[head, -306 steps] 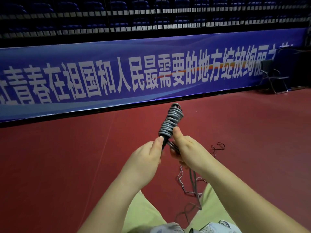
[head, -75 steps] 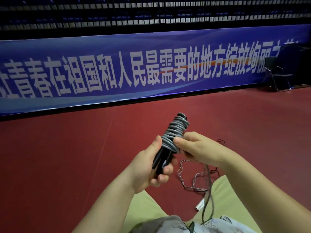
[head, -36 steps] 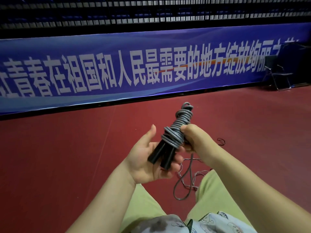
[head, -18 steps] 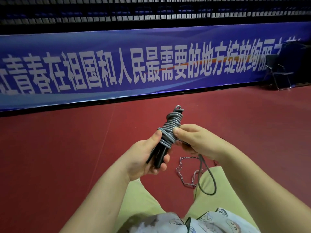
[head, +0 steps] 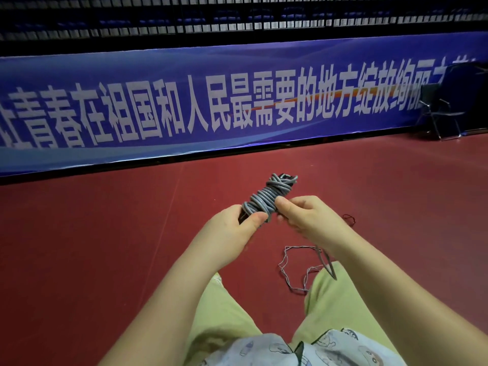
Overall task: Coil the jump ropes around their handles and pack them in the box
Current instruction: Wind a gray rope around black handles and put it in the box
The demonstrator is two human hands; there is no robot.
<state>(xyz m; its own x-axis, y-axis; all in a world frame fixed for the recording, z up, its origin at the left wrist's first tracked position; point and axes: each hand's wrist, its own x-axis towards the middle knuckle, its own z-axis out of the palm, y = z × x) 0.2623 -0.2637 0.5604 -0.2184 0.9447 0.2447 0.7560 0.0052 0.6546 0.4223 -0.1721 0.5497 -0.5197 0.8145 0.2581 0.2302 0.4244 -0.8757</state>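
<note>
From my remote seat I see the grey jump rope (head: pixel 266 199) wound thickly around its black handles (head: pixel 242 217), the bundle held mid-air and pointing toward one o'clock. The left hand (head: pixel 232 228) grips the handle end, thumb pressed on the lowest coils. The right hand (head: pixel 303 217) pinches the coils at three o'clock of the bundle, and a loose tail (head: pixel 327 265), blurred, seems to drop from it. Thin strings (head: pixel 293 268) lie on the red floor (head: pixel 105 247) at five o'clock.
</note>
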